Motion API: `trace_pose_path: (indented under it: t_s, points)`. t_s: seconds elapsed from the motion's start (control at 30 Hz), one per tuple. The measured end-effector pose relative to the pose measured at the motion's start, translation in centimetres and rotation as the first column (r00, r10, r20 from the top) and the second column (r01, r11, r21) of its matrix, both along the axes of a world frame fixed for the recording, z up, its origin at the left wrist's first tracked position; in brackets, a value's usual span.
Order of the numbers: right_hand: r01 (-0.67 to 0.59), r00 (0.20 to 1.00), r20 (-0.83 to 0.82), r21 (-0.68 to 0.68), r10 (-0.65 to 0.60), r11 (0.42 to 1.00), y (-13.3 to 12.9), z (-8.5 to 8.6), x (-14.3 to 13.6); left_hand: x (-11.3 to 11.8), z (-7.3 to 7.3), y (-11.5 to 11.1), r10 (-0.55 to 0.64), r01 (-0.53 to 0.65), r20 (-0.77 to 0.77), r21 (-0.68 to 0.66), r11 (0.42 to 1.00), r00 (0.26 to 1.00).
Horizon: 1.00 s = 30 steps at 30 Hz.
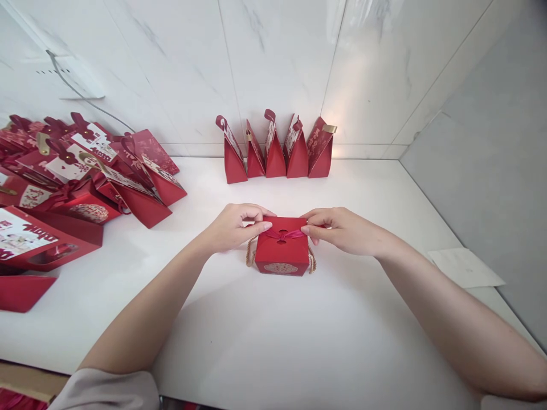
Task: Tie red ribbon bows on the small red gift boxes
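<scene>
A red box (282,254) with a pale round pattern on its front stands upright on the white table. Across its top lies a dark pink ribbon (282,235), crossed or knotted at the middle between two small cut-outs. Twisted gold cords (250,254) hang at both sides of the box. My left hand (241,226) pinches the ribbon at the box's left top edge, thumb on top. On the right edge, my right hand (335,229) pinches the ribbon's other side between thumb and fingers.
Several red triangular boxes (276,159) stand in a row by the marble wall. Many red gift boxes and bags (92,202) crowd the table's left side. A white paper (465,267) lies near the right edge. At the lower left is an open carton (29,380).
</scene>
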State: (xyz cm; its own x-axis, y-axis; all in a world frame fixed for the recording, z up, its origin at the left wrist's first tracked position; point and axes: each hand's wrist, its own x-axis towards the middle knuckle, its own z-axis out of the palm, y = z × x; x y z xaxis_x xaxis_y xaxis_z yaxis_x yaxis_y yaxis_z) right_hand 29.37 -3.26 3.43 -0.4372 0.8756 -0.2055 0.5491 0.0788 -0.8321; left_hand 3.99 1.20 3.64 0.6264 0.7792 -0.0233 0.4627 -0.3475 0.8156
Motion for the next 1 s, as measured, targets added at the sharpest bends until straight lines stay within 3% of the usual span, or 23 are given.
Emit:
trace_pose_path:
  t_s: [0.27, 0.4, 0.57, 0.7, 0.8, 0.9, 1.0]
  points:
    - [-0.049, 0.999, -0.027, -0.056, 0.047, 0.997, 0.1, 0.4, 0.5, -0.5, -0.4, 0.5, -0.026, 0.026, 0.003, -0.026, 0.999, 1.000]
    - [-0.104, 0.993, -0.072, -0.102, 0.097, 0.989, 0.4, 0.2, 1.0, -1.3, -0.3, 1.3, -0.079, 0.074, -0.094, -0.062, 0.995, 0.992]
    - [-0.144, 0.989, -0.057, -0.168, 0.137, 0.975, 0.9, -0.3, 1.5, -3.1, 0.6, 2.4, -0.183, 0.178, -0.255, -0.043, 0.983, 0.949]
    - [-0.127, 0.992, -0.025, -0.170, 0.124, 0.977, 0.9, -0.4, 1.5, -4.1, 1.8, 2.5, -0.195, 0.194, -0.313, -0.036, 0.980, 0.930]
    - [-0.132, 0.991, -0.038, -0.142, 0.128, 0.981, 0.9, -0.4, 1.4, -4.3, 2.3, 2.3, -0.245, 0.193, -0.276, -0.202, 0.960, 0.929]
    - [-0.137, 0.991, -0.027, -0.129, 0.135, 0.982, 0.9, -0.4, 1.4, -4.4, 2.0, 2.3, -0.325, 0.209, -0.181, -0.471, 0.857, 0.928]
    - [-0.137, 0.991, -0.019, -0.128, 0.136, 0.982, 0.9, -0.4, 1.4, -4.4, 1.5, 2.5, -0.357, 0.240, -0.104, -0.567, 0.788, 0.928]
